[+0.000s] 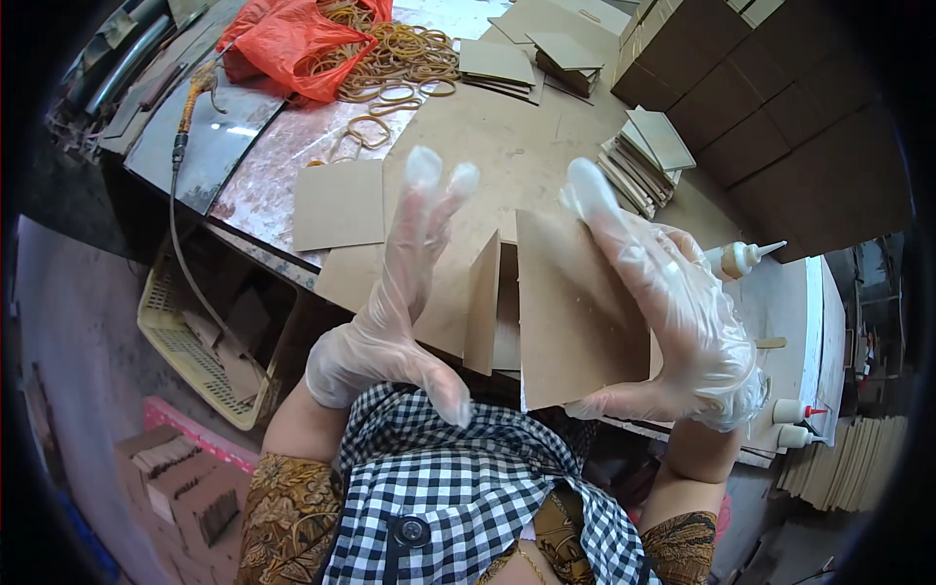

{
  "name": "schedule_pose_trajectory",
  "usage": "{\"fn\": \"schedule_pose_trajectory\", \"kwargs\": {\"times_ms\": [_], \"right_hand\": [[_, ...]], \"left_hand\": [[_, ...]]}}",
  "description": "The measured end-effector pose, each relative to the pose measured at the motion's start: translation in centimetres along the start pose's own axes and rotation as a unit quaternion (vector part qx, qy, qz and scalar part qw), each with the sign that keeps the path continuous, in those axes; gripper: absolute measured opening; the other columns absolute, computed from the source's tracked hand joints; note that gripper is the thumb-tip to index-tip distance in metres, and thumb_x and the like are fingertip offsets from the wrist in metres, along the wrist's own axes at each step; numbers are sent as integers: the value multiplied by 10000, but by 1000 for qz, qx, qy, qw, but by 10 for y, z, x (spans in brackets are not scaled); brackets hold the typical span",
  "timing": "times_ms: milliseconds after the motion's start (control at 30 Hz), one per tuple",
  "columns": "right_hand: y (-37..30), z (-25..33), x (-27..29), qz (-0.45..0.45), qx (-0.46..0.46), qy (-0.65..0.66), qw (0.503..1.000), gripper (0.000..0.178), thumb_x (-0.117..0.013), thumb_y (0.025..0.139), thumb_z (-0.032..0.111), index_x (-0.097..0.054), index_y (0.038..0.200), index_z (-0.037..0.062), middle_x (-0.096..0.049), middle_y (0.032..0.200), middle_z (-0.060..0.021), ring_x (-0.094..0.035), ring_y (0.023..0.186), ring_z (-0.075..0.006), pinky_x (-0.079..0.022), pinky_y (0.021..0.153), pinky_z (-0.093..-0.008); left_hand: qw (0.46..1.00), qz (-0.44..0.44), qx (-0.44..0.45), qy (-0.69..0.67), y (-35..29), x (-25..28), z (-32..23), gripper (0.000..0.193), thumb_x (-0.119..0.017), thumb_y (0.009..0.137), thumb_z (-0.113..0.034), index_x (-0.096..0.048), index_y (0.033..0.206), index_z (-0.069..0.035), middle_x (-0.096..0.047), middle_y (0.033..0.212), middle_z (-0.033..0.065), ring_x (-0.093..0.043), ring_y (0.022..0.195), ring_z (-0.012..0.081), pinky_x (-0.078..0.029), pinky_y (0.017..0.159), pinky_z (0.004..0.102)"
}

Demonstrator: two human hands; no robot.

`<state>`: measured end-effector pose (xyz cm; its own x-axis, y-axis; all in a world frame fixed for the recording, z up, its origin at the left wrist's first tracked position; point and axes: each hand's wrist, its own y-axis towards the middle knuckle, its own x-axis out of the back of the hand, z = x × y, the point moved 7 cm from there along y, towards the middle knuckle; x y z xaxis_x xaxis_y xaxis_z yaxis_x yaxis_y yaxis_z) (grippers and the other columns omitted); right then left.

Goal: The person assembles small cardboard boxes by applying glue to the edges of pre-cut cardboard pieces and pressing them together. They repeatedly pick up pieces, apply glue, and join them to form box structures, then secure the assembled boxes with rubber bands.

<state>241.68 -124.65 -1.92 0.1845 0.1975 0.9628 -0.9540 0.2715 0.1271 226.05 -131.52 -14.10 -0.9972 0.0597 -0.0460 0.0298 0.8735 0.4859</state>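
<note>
Two gloved hands stand apart, the left hand (386,317) spread, the right hand (682,310) clamped on a brown board piece (575,317).

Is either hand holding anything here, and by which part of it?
The right hand holds a brown board panel by its right side; the left hand is spread open, holding nothing.

The board panel (580,327) looks matt and smooth; plastic gloves (682,302) (wrinkled, too) and plastic bag (288,49), glossy.
</note>
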Motion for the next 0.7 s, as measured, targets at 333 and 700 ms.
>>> {"fn": "schedule_pose_trajectory", "kwargs": {"times_ms": [333,700], "right_hand": [[5,-5,-24,110,-54,-39,992,1154,-732,580,637,-374,1460,-18,-410,1498,-205,-458,1311,-389,-333,1071,-486],[9,-10,-33,109,-82,-50,989,1173,-817,534,458,-302,1509,58,-405,1493,-163,-454,1304,-355,-341,1059,-474]], "left_hand": [[995,55,36,72,-14,-5,31,1469,-893,480,-520,12,1576,-150,-74,1628,188,-47,1513,318,-99,1207,469],[997,39,71,12,-18,-11,49,1416,-892,536,-492,-4,1573,-118,-72,1628,182,-116,1504,315,-150,1205,451]]}}
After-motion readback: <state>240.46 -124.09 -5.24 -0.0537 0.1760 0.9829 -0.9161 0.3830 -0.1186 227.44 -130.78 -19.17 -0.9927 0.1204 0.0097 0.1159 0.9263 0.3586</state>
